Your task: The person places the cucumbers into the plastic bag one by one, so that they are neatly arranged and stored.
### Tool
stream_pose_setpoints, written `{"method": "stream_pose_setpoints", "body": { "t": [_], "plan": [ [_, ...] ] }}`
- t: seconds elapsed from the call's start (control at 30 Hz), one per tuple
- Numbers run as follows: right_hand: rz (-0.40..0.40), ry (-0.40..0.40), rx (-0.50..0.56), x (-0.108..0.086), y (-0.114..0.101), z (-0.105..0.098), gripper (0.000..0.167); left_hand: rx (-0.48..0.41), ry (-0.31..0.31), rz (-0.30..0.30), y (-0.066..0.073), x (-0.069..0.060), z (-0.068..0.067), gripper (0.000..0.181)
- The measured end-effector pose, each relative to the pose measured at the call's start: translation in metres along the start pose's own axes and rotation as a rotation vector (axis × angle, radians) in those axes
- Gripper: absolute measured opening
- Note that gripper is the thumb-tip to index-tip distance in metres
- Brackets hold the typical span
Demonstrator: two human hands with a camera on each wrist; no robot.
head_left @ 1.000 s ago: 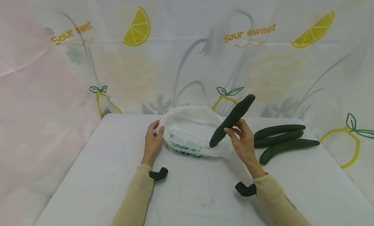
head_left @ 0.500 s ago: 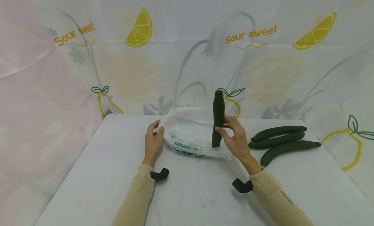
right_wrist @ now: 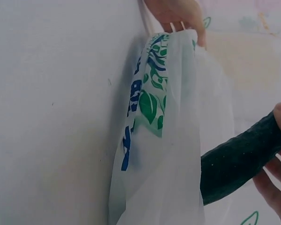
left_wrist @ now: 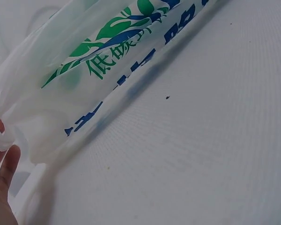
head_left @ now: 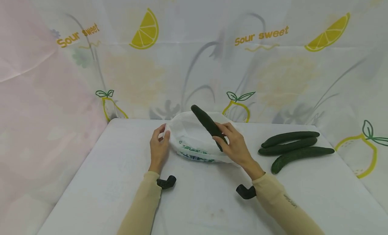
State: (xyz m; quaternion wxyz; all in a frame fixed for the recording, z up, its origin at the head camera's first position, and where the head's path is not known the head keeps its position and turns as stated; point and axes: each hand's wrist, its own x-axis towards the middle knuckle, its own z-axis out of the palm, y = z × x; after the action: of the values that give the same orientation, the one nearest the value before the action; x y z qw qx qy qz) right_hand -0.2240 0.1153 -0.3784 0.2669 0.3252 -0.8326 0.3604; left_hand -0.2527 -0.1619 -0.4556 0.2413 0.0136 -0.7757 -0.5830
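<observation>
Lemon-printed cloth [head_left: 194,66] hangs behind; left hand [head_left: 159,148] pinches a white plastic bag [head_left: 194,147]; right hand [head_left: 235,144] grips a long dark-green cucumber [head_left: 206,121], tilted, lower end at the bag's mouth.

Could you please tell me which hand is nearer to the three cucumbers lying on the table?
Right: the right hand, holding another cucumber at the bag, is left of the three cucumbers; the left hand grips the bag's opposite edge, farther away.

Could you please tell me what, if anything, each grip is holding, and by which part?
The right grip holds a cucumber by its lower half; the left grip holds the white plastic bag at its left edge.
</observation>
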Motion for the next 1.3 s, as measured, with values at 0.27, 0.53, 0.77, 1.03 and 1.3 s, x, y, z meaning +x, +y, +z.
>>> {"method": "stream_pose_setpoints", "body": {
  "t": [0.27,0.53,0.77,1.03,1.3],
  "plan": [
    [-0.016,-0.125,-0.185,0.008,-0.009,0.01,0.049,-0.044,0.032,0.017,-0.002,0.001,0.0,0.038],
    [0.053,-0.23,-0.237,0.011,-0.012,0.02,0.045,-0.072,0.036,0.037,0.0,0.001,0.001,0.037],
    [0.11,-0.269,-0.231,0.012,-0.008,0.032,0.039,-0.097,0.027,0.033,0.011,-0.002,0.0,0.037],
    [0.129,-0.273,-0.25,0.01,-0.006,0.04,0.037,-0.122,0.072,0.061,0.038,-0.01,-0.005,0.034],
    [0.167,-0.309,-0.259,0.007,-0.001,0.045,0.035,-0.149,0.125,0.083,0.04,-0.01,-0.007,0.032]
  ]
}}
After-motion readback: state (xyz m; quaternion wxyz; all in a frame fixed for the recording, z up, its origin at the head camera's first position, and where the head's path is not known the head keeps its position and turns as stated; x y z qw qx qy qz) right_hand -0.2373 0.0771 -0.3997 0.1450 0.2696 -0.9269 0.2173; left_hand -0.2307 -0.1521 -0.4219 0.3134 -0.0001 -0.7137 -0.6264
